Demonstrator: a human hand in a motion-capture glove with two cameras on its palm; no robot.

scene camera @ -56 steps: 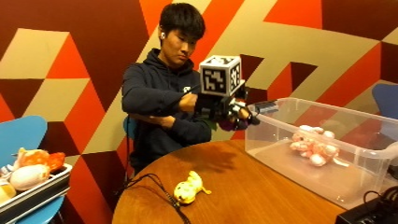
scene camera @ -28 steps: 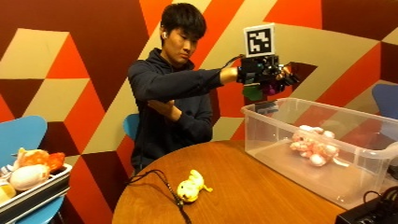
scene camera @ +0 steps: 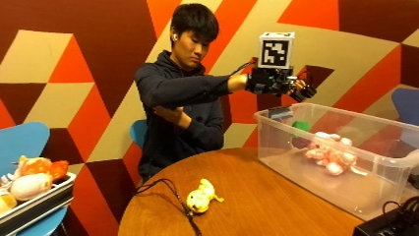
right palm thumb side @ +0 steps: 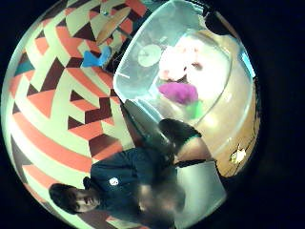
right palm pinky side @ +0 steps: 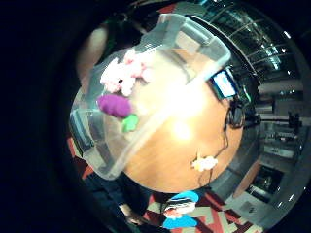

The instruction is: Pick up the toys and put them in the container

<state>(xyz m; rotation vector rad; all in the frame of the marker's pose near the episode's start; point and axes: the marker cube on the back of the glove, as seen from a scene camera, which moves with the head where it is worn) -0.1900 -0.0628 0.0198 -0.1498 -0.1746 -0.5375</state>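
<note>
Since the earlier frames, the gloved right hand (scene camera: 291,86) has risen from chest height to above the near wall of the clear plastic container (scene camera: 393,196), and a purple-and-green toy (scene camera: 300,132) not seen in the bin before now appears inside it.

Outside view: the hand is held out over the container's rim with its fingers spread wide and nothing between them. The purple-and-green toy shows through the near wall, beside a pink plush toy (scene camera: 330,152) lying on the container floor. A yellow plush toy (scene camera: 200,195) lies on the round wooden table (scene camera: 262,206), well apart from the container, next to a black cable (scene camera: 167,189). At the left, a tray (scene camera: 36,204) on a blue chair holds several more soft toys. No readable writing shows.

Little-finger-side palm view: the container (right palm pinky side: 204,43) lies below the palm, holding the pink plush toy (right palm pinky side: 124,73) and the purple-and-green toy (right palm pinky side: 116,108); the yellow plush toy (right palm pinky side: 205,163) rests on the table (right palm pinky side: 175,155).

Thumb-side palm view: the same container (right palm thumb side: 143,81) holds the pink plush toy (right palm thumb side: 176,64) and the purple-and-green toy (right palm thumb side: 181,93).
</note>
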